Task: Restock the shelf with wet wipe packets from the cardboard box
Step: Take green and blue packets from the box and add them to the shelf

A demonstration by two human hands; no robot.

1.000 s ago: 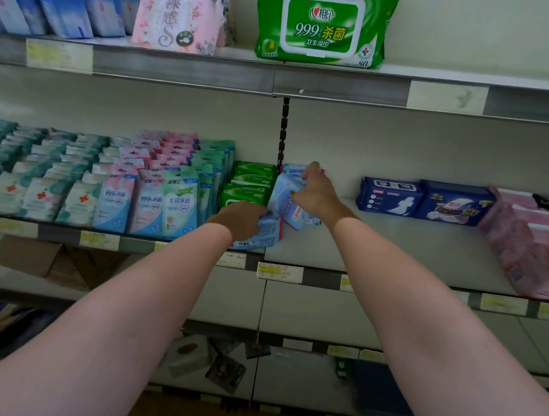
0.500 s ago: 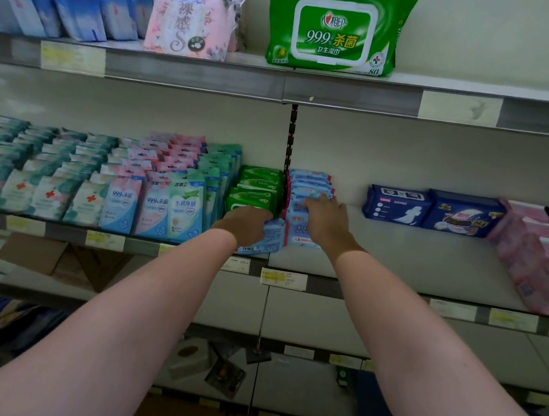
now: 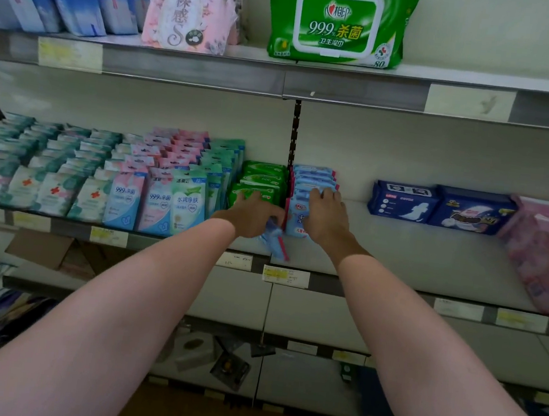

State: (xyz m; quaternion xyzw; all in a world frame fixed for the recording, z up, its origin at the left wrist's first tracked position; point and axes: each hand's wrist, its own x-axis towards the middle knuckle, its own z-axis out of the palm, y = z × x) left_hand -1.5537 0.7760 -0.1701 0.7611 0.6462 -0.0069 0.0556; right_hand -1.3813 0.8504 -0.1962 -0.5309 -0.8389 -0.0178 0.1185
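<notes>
Since a second earlier, our right hand (image 3: 326, 217) had set its blue packet into the row of blue packets (image 3: 314, 181) and now rested flat against the row's front, fingers spread. Our left hand (image 3: 252, 214), at its nine o'clock, gripped more blue packets (image 3: 275, 241) at the shelf (image 3: 429, 256) edge, awaiting placement. Beyond, at eleven o'clock, sat green packets (image 3: 262, 180). We saw no cardboard box.

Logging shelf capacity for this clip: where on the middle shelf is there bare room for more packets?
Bare shelf board runs from the light-blue packet row under the right hand to the dark-blue packs. Left of the green packets, rows fill the shelf to its front edge. The left hand holds spare blue packets.
</notes>
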